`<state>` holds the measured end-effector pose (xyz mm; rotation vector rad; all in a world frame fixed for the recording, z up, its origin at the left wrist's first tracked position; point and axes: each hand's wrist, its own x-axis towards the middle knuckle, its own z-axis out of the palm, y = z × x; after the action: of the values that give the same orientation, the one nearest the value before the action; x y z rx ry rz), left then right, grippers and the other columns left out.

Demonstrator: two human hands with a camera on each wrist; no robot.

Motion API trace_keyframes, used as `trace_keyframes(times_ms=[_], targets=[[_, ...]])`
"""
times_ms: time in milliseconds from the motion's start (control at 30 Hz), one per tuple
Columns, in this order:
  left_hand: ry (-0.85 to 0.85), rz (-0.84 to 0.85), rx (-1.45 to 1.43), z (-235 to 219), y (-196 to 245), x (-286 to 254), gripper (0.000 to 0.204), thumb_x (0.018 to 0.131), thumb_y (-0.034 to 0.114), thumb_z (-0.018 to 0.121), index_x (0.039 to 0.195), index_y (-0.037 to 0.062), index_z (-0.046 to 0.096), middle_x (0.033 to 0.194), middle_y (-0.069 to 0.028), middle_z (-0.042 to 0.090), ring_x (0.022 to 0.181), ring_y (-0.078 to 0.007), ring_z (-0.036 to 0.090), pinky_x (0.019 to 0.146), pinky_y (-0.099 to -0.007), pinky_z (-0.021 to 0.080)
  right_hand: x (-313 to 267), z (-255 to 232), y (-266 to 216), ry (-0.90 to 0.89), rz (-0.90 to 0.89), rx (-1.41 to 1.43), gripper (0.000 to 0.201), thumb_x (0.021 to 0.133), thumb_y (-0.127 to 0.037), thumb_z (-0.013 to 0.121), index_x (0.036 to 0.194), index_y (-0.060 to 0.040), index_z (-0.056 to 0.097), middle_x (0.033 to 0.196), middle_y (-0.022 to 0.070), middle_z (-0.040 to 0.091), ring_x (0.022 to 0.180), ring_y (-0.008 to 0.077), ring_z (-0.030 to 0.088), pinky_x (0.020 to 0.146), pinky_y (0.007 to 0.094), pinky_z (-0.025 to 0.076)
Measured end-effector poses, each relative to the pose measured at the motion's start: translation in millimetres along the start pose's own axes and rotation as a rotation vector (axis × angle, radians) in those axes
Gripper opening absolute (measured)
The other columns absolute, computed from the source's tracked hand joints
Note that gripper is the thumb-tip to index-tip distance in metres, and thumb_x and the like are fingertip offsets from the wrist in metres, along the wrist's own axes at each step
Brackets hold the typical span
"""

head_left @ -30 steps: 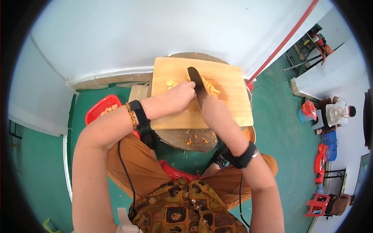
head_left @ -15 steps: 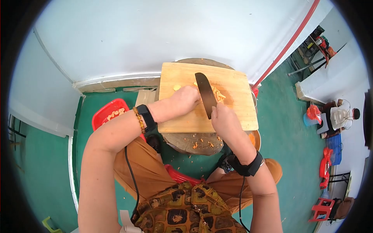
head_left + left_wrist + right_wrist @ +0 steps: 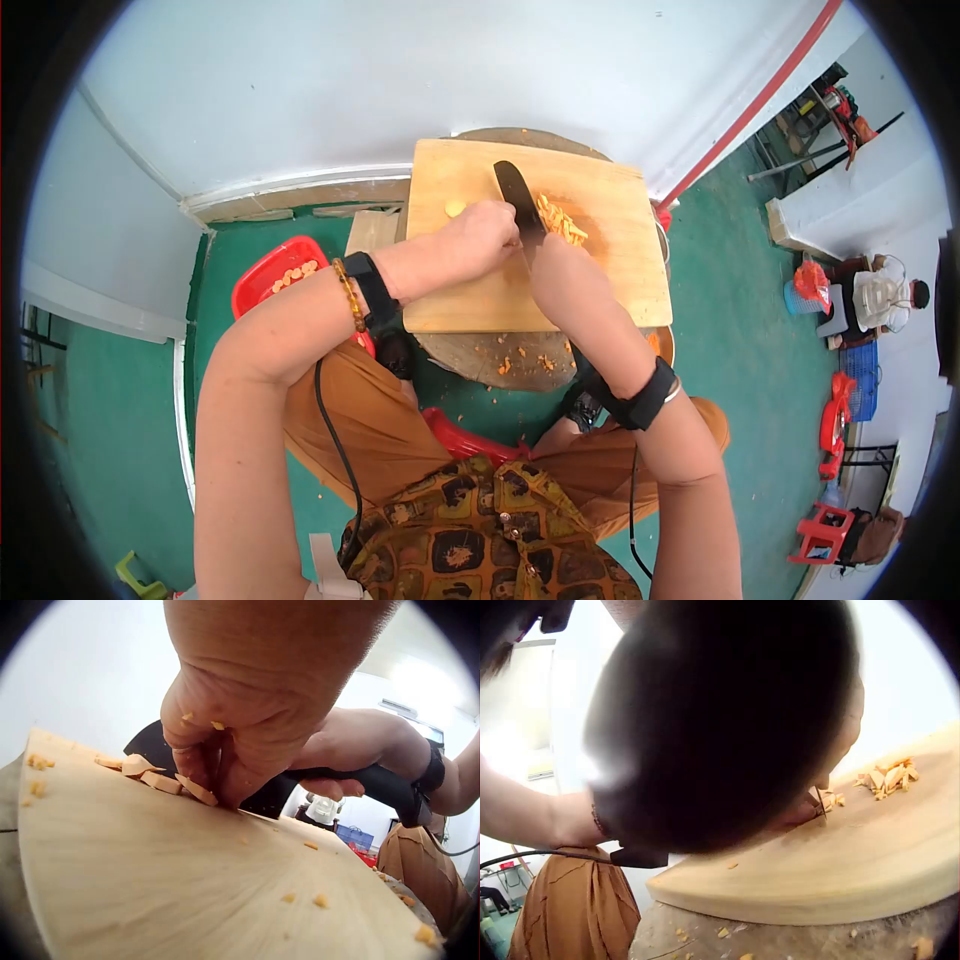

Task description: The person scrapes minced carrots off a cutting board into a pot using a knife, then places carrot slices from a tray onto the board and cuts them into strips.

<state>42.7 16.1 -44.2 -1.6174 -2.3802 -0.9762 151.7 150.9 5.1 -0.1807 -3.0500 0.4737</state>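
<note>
My right hand (image 3: pixel 568 275) grips a kitchen knife with a dark blade (image 3: pixel 516 190), which points away across the wooden cutting board (image 3: pixel 630 285). Close against the blade's left side, my left hand (image 3: pixel 485 232) bends its fingers down to the board. In the left wrist view those fingers pinch an orange vegetable slice (image 3: pixel 196 789), with several more slices (image 3: pixel 159 781) lined up beside it. Cut strips (image 3: pixel 562 222) are heaped just right of the blade. A pale round slice (image 3: pixel 455 208) lies left of the hands. The right wrist view is mostly blocked by a dark shape.
The board sits on a round wooden stump (image 3: pixel 500 362) strewn with orange crumbs. A red basket (image 3: pixel 262 290) with round slices stands on the floor at left. A metal bowl (image 3: pixel 664 342) shows beside the board's right corner. A white wall (image 3: pixel 380 90) rises behind.
The blade, seen broadside half a second ago, now looks narrower and steeper. My right hand has shifted forward along with it. The left hand stays beside the blade; the head view has moved slightly.
</note>
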Motion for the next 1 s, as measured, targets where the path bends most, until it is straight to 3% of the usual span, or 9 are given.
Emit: trace_keyframes(times_ms=[100,200,300,400,600,700,800,1000], targets=[[-0.009,-0.050,0.025,-2,4,0,0.009,0.072,0.010,0.068,0.073,0.0009,0.068,0.077,-0.0181,0.062,0.071,-0.0360,0.060,0.065,-0.0420,0.050,18,4,-1,-0.017,0.003,0.052,0.026,0.091,-0.016,0.044,0.084,0.0070,0.053,0.072,0.0272,0.062,0.059,0.0399,0.063,0.056,0.0461,0.052],[-0.048,-0.130,0.047,-5,6,-1,0.010,0.072,0.011,0.069,0.075,0.0009,0.068,0.077,-0.0173,0.062,0.072,-0.0359,0.060,0.066,-0.0421,0.050,12,-20,-5,-0.167,0.250,0.254,0.022,0.091,-0.017,0.047,0.087,0.0031,0.056,0.077,0.0270,0.064,0.075,0.0419,0.064,0.070,0.0496,0.051],[-0.065,-0.179,0.047,-5,5,-4,0.011,0.072,0.011,0.069,0.075,0.0007,0.069,0.078,-0.0168,0.062,0.074,-0.0356,0.060,0.068,-0.0421,0.050,-4,-18,8,-0.016,0.139,0.194,0.027,0.093,-0.021,0.046,0.086,0.0038,0.055,0.075,0.0279,0.062,0.072,0.0442,0.062,0.067,0.0516,0.050],[-0.072,-0.148,0.035,-5,3,-5,0.012,0.073,0.011,0.069,0.077,0.0003,0.069,0.079,-0.0165,0.063,0.076,-0.0350,0.061,0.069,-0.0413,0.050,-17,-26,5,0.001,0.149,0.222,0.027,0.093,-0.020,0.046,0.084,0.0035,0.054,0.074,0.0290,0.061,0.070,0.0458,0.060,0.066,0.0529,0.048],[0.005,-0.063,-0.013,-9,8,-6,0.013,0.075,0.010,0.068,0.083,0.0004,0.070,0.080,-0.0167,0.062,0.077,-0.0343,0.061,0.070,-0.0407,0.050,-21,-20,1,-0.030,0.094,0.154,0.027,0.094,-0.021,0.046,0.083,0.0022,0.054,0.072,0.0283,0.061,0.070,0.0455,0.061,0.065,0.0534,0.048],[0.041,-0.028,-0.061,-11,12,-5,0.008,0.070,0.004,0.065,0.076,-0.0004,0.067,0.076,-0.0207,0.061,0.077,-0.0370,0.060,0.069,-0.0430,0.050,-21,-16,2,-0.039,0.074,0.075,0.026,0.093,-0.021,0.046,0.084,0.0019,0.054,0.071,0.0284,0.061,0.070,0.0449,0.061,0.066,0.0529,0.049],[-0.002,-0.032,-0.023,-11,9,-4,0.012,0.075,0.010,0.067,0.083,0.0014,0.070,0.082,-0.0175,0.063,0.079,-0.0346,0.062,0.070,-0.0414,0.050,-23,-14,1,0.026,0.002,0.045,0.027,0.093,-0.018,0.047,0.081,0.0052,0.053,0.068,0.0304,0.058,0.064,0.0454,0.060,0.061,0.0525,0.048],[-0.027,-0.043,0.058,-1,-1,-5,0.010,0.074,0.007,0.067,0.081,0.0015,0.069,0.082,-0.0175,0.064,0.079,-0.0356,0.062,0.070,-0.0417,0.050,-19,-14,-7,-0.044,0.016,-0.006,0.026,0.093,-0.018,0.047,0.080,0.0042,0.053,0.070,0.0290,0.059,0.069,0.0463,0.060,0.064,0.0525,0.048]])
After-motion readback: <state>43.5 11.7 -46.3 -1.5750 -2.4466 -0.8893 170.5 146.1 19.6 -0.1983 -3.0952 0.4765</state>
